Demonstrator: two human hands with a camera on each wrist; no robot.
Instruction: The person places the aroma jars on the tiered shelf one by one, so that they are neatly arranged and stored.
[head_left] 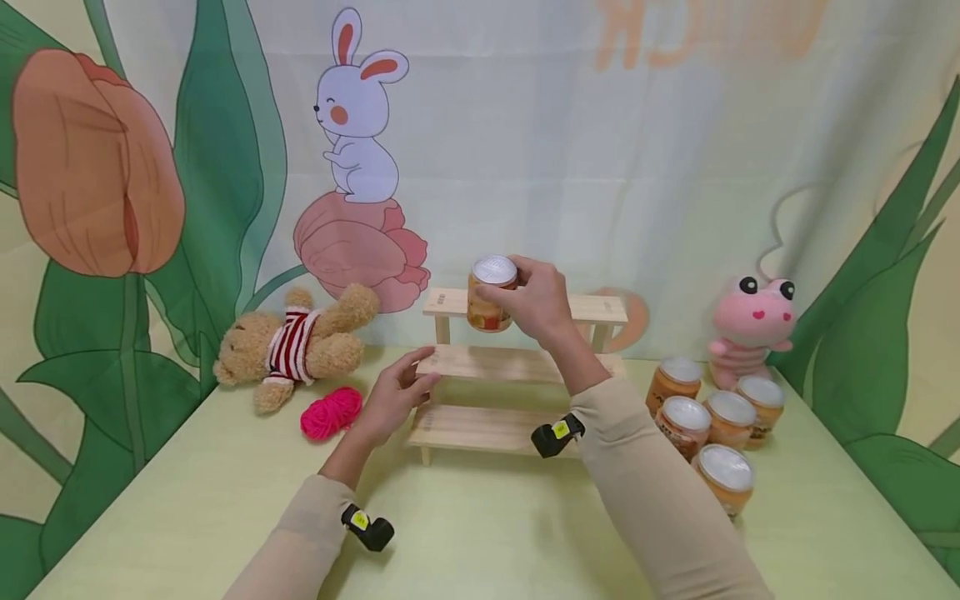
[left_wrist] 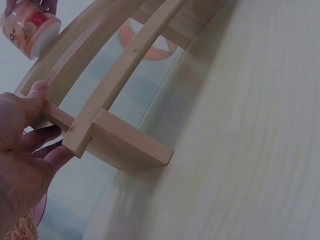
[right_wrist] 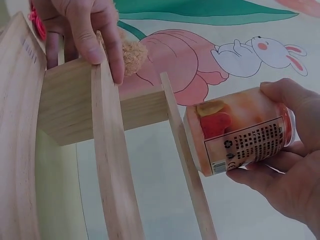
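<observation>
**A:** So the right hand [head_left: 536, 304] has its fingers wrapped round a can [head_left: 489, 294] with a silver lid, held upright just above the left end of the top step of that little wooden rack [head_left: 480, 425]. Wrist view shows the can [right_wrist: 240, 132] right beside the top slat's edge. Touching? Can't tell.

**B:** Yep, proper grip, thumb one side and fingers the other. And the left hand [head_left: 393, 396] is on the rack's left end at the middle step, thumb on top and fingers underneath, pinching the wood. You can see the thumb [left_wrist: 35, 97] pressed on the slat from the other wrist cam.

**A:** Rack sits on the pale green table [head_left: 480, 533]. Five more cans [head_left: 708, 425] clustered off to its right, near the pink frog plush [head_left: 750, 329].

**B:** Teddy bear [head_left: 296, 346] lying on its side to the left, with a pink ball of yarn [head_left: 332, 412] just in front of it, near the left hand.
</observation>
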